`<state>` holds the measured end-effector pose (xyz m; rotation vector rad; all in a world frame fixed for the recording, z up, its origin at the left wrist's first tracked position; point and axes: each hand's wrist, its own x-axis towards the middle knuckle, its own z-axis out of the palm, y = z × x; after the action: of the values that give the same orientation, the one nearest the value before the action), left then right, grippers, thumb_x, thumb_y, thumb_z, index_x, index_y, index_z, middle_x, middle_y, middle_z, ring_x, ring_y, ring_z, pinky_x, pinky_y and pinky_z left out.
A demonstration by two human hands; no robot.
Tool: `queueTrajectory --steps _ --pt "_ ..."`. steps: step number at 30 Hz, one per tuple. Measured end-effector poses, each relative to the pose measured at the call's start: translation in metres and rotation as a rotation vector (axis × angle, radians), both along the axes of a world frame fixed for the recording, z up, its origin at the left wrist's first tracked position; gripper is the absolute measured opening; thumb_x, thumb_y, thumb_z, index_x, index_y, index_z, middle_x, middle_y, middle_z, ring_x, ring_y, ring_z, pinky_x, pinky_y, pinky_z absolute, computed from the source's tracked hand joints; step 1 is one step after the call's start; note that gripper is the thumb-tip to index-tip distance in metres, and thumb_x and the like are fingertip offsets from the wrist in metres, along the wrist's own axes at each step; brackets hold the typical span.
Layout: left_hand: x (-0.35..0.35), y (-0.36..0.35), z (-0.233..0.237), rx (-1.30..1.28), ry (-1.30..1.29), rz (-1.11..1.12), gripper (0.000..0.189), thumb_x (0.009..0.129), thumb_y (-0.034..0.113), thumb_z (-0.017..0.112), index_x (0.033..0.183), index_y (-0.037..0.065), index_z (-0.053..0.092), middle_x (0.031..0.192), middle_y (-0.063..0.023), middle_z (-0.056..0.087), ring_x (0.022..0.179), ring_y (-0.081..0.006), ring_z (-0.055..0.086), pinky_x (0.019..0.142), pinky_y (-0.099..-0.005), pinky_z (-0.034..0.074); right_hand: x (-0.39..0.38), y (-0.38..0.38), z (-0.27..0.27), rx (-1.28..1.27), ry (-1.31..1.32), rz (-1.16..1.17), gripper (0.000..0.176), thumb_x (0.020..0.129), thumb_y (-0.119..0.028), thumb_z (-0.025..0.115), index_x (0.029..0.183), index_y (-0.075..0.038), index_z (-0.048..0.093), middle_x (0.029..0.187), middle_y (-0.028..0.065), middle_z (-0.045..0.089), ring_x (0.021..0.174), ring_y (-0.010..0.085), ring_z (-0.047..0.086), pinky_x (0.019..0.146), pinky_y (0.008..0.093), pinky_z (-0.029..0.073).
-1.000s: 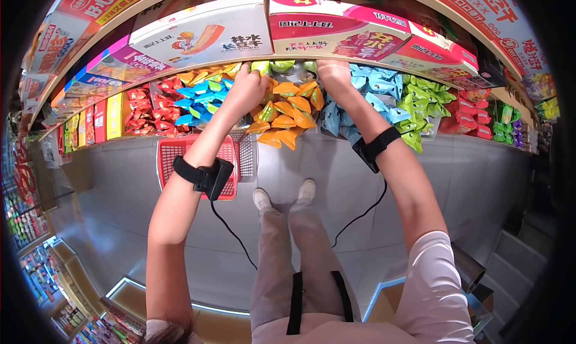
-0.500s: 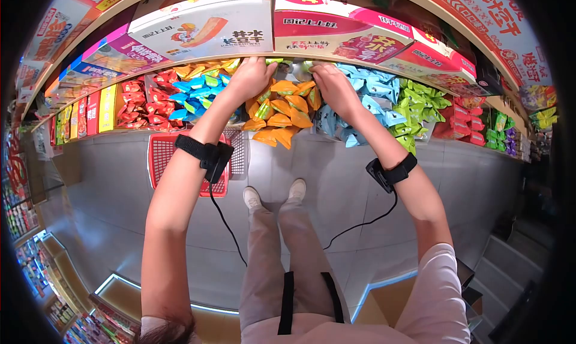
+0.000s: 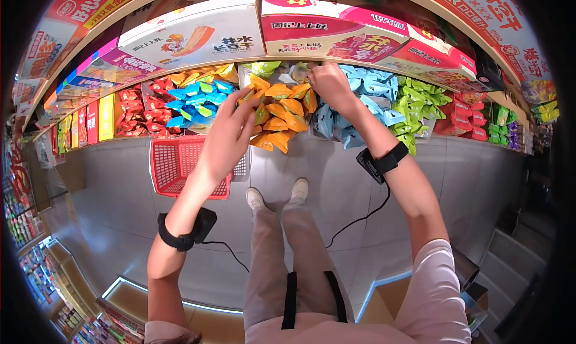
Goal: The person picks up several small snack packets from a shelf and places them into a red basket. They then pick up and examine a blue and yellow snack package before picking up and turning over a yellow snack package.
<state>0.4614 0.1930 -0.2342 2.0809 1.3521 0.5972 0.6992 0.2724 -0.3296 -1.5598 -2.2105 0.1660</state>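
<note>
Orange snack packets (image 3: 279, 113) are heaped in the middle of the shelf between my two hands. My left hand (image 3: 228, 131) is at the left side of this heap, fingers stretched and apart, with the fingertips at the packets' edge. Behind the heap, my right hand (image 3: 331, 86) has its fingers curled together; what they grip, if anything, is hidden. Clear, pale wrapping (image 3: 295, 73) shows just left of its fingertips. Light blue packets (image 3: 372, 83) lie to the right of that hand, and bright blue packets (image 3: 201, 101) lie left of my left hand.
Above the packets, a shelf carries a white box (image 3: 198, 35) and a pink box (image 3: 330, 35). A red basket (image 3: 174, 164) stands on the floor below my left forearm. Green packets (image 3: 417, 104) and red packets (image 3: 150, 104) fill other sections.
My left hand has drawn back from behind the orange packets, down and toward me, and its fingers have spread. My right hand has stayed at the back, its fingers more curled.
</note>
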Motion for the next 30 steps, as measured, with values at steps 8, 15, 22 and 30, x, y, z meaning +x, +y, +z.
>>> queueTrajectory --steps 8,15,22,30 --pt "-0.017 -0.063 -0.021 -0.178 -0.005 0.068 0.026 0.087 0.007 0.048 0.112 0.002 0.052 0.124 -0.0148 0.042 0.117 -0.0308 0.041 0.097 -0.0361 0.034 0.001 0.014 -0.018 0.014 -0.127 0.088 0.012 0.070 -0.006 0.049 0.070 0.000 0.059 0.073 0.0185 0.058 0.075 0.0346 0.058 0.071 0.0418 0.047" --pt "-0.027 -0.061 -0.015 -0.137 -0.118 0.117 0.024 0.086 0.006 0.048 0.109 0.001 0.054 0.120 -0.0142 0.047 0.113 -0.0307 0.046 0.093 -0.0358 0.037 -0.006 0.010 -0.006 -0.083 0.133 0.069 0.016 0.080 -0.008 0.049 0.088 0.000 0.061 0.086 0.0199 0.060 0.090 0.0368 0.055 0.081 0.0419 0.043" --pt "-0.015 0.029 -0.025 0.154 -0.119 0.075 0.020 0.087 0.010 0.048 0.102 0.000 0.056 0.118 -0.0137 0.050 0.110 -0.0312 0.047 0.092 -0.0359 0.038 -0.015 0.028 0.004 -0.748 0.512 0.181 0.024 0.088 -0.011 0.045 0.106 -0.005 0.060 0.103 0.0083 0.060 0.097 0.0159 0.054 0.088 0.0283 0.040" --pt "-0.002 0.081 -0.065 0.161 0.047 -0.071 0.025 0.087 0.021 0.047 0.094 0.002 0.060 0.120 -0.0135 0.048 0.105 -0.0342 0.045 0.092 -0.0399 0.036 -0.032 0.037 0.005 -0.885 0.422 0.123 0.031 0.090 -0.026 0.047 0.112 -0.007 0.057 0.104 0.0079 0.061 0.095 0.0160 0.054 0.086 0.0266 0.040"
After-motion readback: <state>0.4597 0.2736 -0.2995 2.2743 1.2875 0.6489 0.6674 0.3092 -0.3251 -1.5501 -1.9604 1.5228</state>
